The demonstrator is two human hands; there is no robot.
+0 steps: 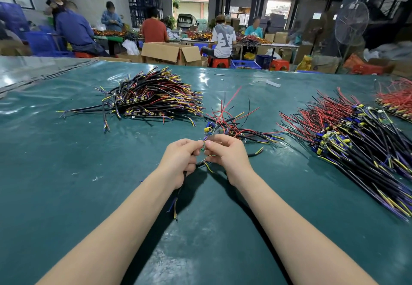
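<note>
My left hand [181, 158] grips a black cable [183, 181] whose stripped coloured ends [174, 209] hang toward me over the green table [66, 173]. My right hand [225, 153] pinches a small circuit board with blue and yellow capacitors [209, 128] and red and black leads. The fingertips of both hands meet at the board's lower edge, where thin wire ends come together. A yellow wire [209, 168] sticks out below my right hand.
A heap of finished black cables [153, 97] lies at the far left. A loose tangle of red and black wires [236, 124] sits just beyond my hands. A large pile of boards with wires [347, 142] fills the right. People work at tables behind.
</note>
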